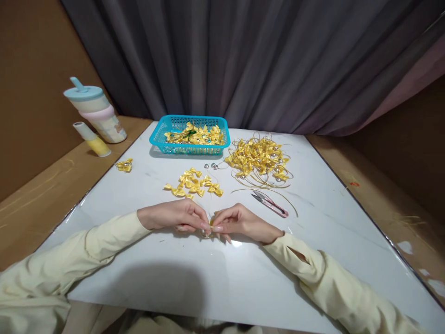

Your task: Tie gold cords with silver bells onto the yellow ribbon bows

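My left hand (186,216) and my right hand (241,222) meet just above the white table, fingertips pinched together. Between them is a small yellow ribbon bow (211,223), mostly covered by the fingers. A small shiny bit shows under the left fingertips, too hidden to name. Just beyond the hands lie several loose yellow satin bows (193,183). Behind those are a few small silver bells (214,166), with a thin cord near them. To the right of my right hand lie pink-handled thread snips (270,204), blades pointing left.
A blue plastic basket (158,142) of yellow bows stands at the back. Right of it is a heap of bows with bells and gold cords (257,155). At left are a tumbler (100,116), a yellow-and-white bottle (93,140) and a separate bow (124,165). A grey curtain (215,55) hangs behind.
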A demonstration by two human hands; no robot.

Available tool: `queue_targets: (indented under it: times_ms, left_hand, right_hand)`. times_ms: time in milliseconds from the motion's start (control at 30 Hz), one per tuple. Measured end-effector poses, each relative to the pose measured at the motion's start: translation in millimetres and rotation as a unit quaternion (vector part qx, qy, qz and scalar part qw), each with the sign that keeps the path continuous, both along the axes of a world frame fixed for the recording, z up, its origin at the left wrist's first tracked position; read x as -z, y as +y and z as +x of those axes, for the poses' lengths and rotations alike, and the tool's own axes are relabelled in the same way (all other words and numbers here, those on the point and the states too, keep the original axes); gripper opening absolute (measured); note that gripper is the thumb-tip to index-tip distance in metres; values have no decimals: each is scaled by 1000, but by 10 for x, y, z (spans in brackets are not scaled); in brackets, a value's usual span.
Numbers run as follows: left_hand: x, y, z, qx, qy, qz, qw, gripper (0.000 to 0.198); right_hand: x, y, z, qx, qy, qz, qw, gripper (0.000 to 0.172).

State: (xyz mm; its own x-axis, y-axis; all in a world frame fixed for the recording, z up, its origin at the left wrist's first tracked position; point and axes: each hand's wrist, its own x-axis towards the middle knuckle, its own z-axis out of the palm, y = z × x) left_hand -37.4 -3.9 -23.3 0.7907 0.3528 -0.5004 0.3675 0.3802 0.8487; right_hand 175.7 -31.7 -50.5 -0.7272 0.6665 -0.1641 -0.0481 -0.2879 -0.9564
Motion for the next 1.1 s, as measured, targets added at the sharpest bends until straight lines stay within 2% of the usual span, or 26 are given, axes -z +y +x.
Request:
queue_targets:
  times_ms: [133, 333, 633, 1100]
  left_hand:
    - [8, -1, -5, 6, 1, -3, 1000, 32]
    - [6, -41, 13, 3, -9, 3, 1000, 26]
    - [21, -20, 0, 1, -2, 23, 1000, 28]
    - [33, -20, -13, 10, -7, 12, 1000, 27]
  right_hand:
    - [-14, -4, -2, 1, -2, -10, 1000, 27]
    - [4, 1, 2, -1, 1, -19, 1000, 25]
    - [36, 5, 22, -14, 30, -23, 999, 25]
    - [21, -2, 9, -7, 18, -18, 1000, 23]
